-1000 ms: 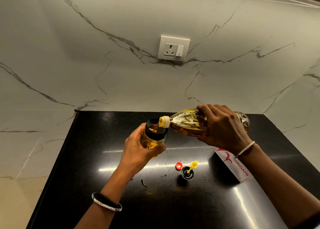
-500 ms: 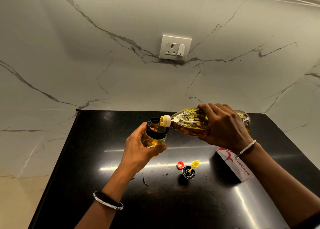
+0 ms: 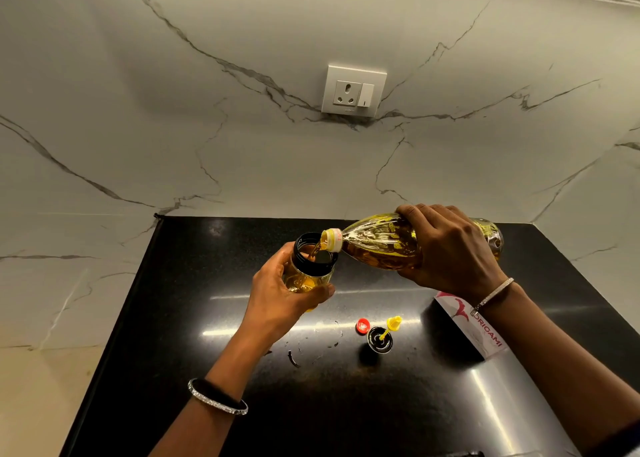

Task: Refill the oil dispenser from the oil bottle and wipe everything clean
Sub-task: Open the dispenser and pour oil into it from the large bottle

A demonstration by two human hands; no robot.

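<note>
Pour unchanged over the last 1 s; refill still under way

Right hand [image 3: 450, 252] fingers stay wrapped round the tilted oil bottle [image 3: 377, 248], its neck at the rim of the oil dispenser [image 3: 311, 273] at its 9 o'clock; left hand [image 3: 277, 294] fingers keep gripping the dispenser; red cap [image 3: 362, 325] and spout lid [image 3: 380, 339] lie on the tabletop [image 3: 207, 318] at 5 o'clock; wiping not begun.

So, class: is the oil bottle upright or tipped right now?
Tipped. The oil bottle lies almost level in the right hand, its neck over the open dispenser.
</note>
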